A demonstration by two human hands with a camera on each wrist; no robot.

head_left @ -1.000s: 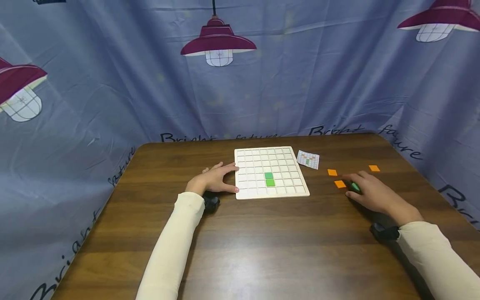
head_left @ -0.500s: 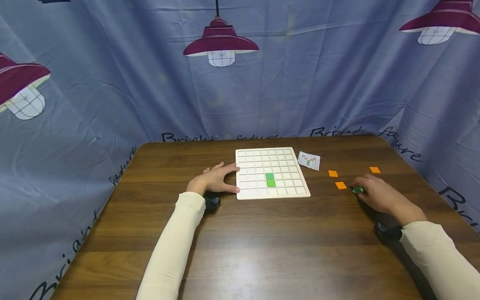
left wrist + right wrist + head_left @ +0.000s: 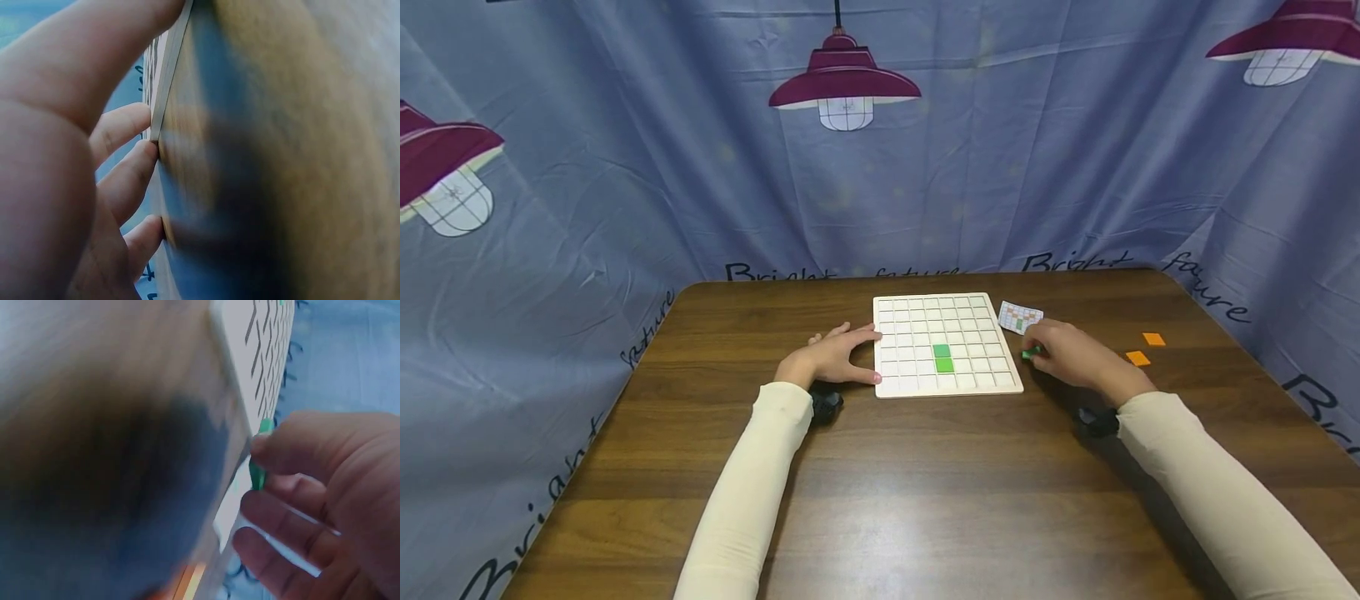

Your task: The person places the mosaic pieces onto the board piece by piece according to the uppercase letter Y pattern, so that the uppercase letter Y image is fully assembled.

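Note:
A white gridded board [image 3: 902, 314] lies on the wooden table, with a teal-green tile [image 3: 942, 351] and a light green tile [image 3: 943, 365] in neighbouring cells. My left hand [image 3: 826, 358] rests at the board's left edge, thumb and fingers spread and touching it; the left wrist view shows fingertips along the board's side [image 3: 167, 75]. My right hand [image 3: 1070, 354] is just off the board's right edge. Between thumb and fingertips it pinches a green tile [image 3: 257, 475], seen edge-on in the right wrist view and partly covered by the thumb.
A small printed grid card [image 3: 1017, 316] lies right of the board, beside the right hand's fingers. Two orange tiles, the farther one [image 3: 1153, 339] and the nearer one [image 3: 1138, 358], lie on the table farther right. A blue printed curtain [image 3: 970, 192] stands behind the table.
My right hand has carried the green tile left toward the board. It now covers two orange tiles seen before, and one that it hid has come into view. The left hand stays put.

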